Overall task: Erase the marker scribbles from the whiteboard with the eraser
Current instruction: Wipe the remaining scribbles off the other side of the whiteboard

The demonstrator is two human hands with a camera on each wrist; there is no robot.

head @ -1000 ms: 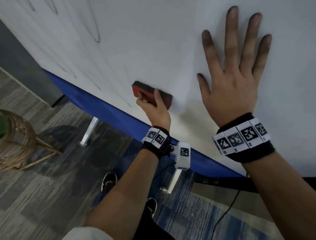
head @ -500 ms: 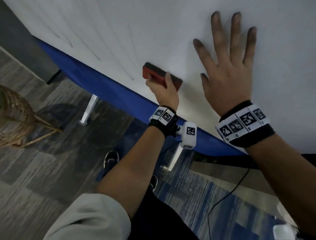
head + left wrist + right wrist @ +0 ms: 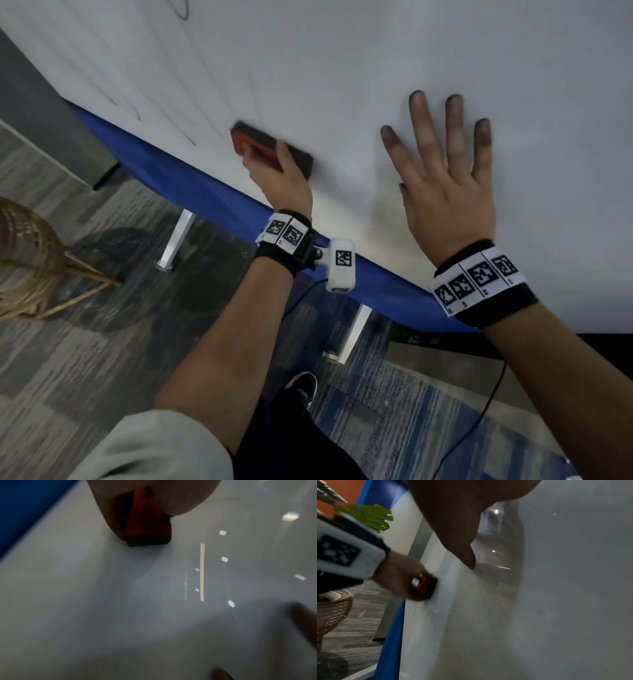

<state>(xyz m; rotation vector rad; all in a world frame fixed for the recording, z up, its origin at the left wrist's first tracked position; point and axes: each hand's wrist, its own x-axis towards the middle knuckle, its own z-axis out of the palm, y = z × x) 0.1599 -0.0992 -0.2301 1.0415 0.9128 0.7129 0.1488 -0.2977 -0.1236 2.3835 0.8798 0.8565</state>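
Observation:
My left hand grips a red eraser with a dark felt face and presses it against the whiteboard just above the blue bottom frame. In the left wrist view the eraser stands felt-down on the white surface. Thin marker lines remain left of the eraser, and a dark loop shows at the top. My right hand lies flat on the board to the right, fingers spread, fingertips smudged dark. The right wrist view shows the left hand with the eraser and my thumb.
A wicker basket stand sits on the carpet at the left. White board legs stand below the blue frame. A black cable runs over the floor at the right. My shoe is beneath the board.
The left hand and eraser have slid left along the board's lower edge toward the remaining lines. The right hand stays flat on the board. The head view has shifted.

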